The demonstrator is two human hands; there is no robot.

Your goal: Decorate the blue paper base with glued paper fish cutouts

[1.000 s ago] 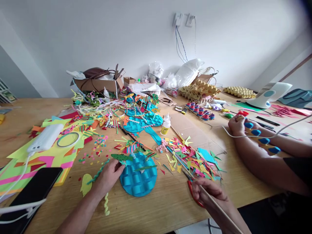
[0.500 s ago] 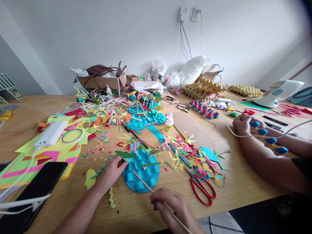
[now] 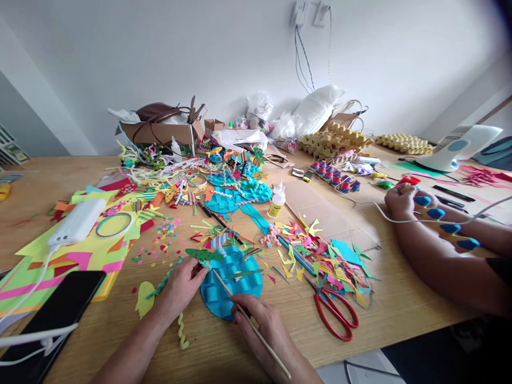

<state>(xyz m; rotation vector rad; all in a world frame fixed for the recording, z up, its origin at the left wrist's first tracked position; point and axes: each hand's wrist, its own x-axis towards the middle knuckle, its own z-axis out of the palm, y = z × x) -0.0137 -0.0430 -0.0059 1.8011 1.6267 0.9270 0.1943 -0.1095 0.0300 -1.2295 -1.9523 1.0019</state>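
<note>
My left hand [image 3: 181,284] is closed at the left edge of a round blue paper piece [image 3: 231,305] with looped strips across it. Its fingertips pinch a green dotted paper fish [image 3: 205,255] near a pale curly stem. In my right hand [image 3: 264,333] is a thin wooden stick [image 3: 222,282], gripped like a pen, its tip close to my left fingertips. Another green paper piece [image 3: 244,273] and a striped one [image 3: 252,253] stand on the blue round. Beside my left wrist lies a yellow paper fish [image 3: 144,300] with a blue curly stem.
Red-handled scissors [image 3: 335,314] and paper scraps [image 3: 340,266] lie to the right. A glue bottle [image 3: 277,200] stands behind the blue round. At left are a phone [image 3: 60,314] and a power bank [image 3: 78,221]. Another person's hands [image 3: 402,200] hold a painted egg-carton strip [image 3: 435,214].
My right hand has moved left and slightly up, bringing the stick's tip nearer my left fingertips. My left hand keeps its place at the fish. The camera view has shifted slightly.
</note>
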